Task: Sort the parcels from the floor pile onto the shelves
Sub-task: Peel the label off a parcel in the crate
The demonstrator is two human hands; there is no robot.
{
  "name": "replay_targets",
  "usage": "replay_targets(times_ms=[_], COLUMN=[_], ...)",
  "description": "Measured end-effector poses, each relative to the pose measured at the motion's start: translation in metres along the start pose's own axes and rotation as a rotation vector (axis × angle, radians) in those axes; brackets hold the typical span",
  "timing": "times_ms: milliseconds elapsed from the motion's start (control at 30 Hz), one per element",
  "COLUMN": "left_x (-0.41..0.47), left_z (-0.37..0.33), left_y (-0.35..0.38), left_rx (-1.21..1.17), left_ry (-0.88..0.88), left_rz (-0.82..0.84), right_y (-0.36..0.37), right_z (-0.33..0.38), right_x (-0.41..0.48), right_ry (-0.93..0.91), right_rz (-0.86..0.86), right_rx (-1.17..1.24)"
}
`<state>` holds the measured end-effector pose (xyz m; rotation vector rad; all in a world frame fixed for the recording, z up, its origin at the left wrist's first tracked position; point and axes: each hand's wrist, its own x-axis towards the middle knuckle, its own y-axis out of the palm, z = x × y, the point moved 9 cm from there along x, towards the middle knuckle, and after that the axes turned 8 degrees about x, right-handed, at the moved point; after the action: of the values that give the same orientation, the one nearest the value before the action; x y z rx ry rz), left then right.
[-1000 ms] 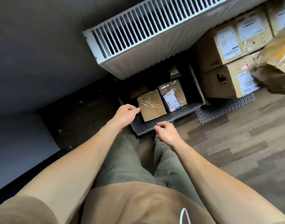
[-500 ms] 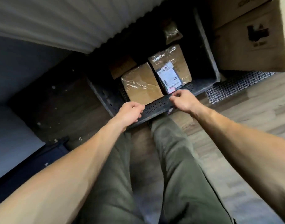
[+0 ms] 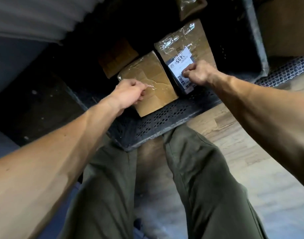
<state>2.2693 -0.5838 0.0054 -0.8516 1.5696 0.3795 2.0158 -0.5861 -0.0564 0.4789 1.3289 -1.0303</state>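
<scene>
Setting: wood-look floor under a radiator, with a black crate just ahead of the knees.
Change: half a second ago both hands were at the crate's near rim. They have since gone over it, and each now lies on a front box. The view has also dropped closer.
Meaning: the reach looks finished and the pick-up looks to be starting. Nothing has left the crate, so shelving is still ahead.
Left hand: fingers curled, lying on the near left part of the plain box, thumb side against its glossy tape. Whether it has a real hold cannot be told.
Right hand: knuckles up and fingers curled under, set on the label of the labelled box. Whether it grips cannot be told either.
Arms: bare, both stretched forward and down, closing in toward the crate from either side.
Boxes: the two sit side by side in the crate's near part, flat and unlifted.
Behind them: a small box in shadow and a film-wrapped bag further back.
Beyond the crate: a large carton on the right, with a mesh mat on the floor before it.
</scene>
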Motion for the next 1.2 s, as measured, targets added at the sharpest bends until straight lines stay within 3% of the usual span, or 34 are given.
replay_targets(times_ms=[133, 233, 367, 667, 933, 1200], left_x=[0.005, 0.002, -0.007, -0.082, -0.222, -0.407], left_z=[0.012, 0.026, 0.037, 0.0, -0.046, -0.053], left_y=[-0.012, -0.016, -0.018, -0.018, -0.088, -0.168], left_rx=[0.013, 0.027, 0.025, 0.007, -0.121, -0.26], left_ry=[-0.02, -0.048, -0.073, 0.002, 0.137, 0.322], left_rz=[-0.022, -0.03, -0.033, 0.03, 0.014, -0.068], right_y=[0.012, 0.017, 0.017, 0.009, -0.009, -0.018], right_z=[-0.001, -0.002, 0.01, 0.042, 0.123, 0.208], right_x=[0.003, 0.001, -0.015, -0.107, -0.28, -0.468], right_ry=[0.013, 0.058, -0.003, 0.105, 0.0, -0.324], right_rz=[0.032, 0.001, -0.049, 0.003, 0.055, 0.002], right_rx=[-0.233, -0.261, 0.005, 0.692, 0.901, 0.906])
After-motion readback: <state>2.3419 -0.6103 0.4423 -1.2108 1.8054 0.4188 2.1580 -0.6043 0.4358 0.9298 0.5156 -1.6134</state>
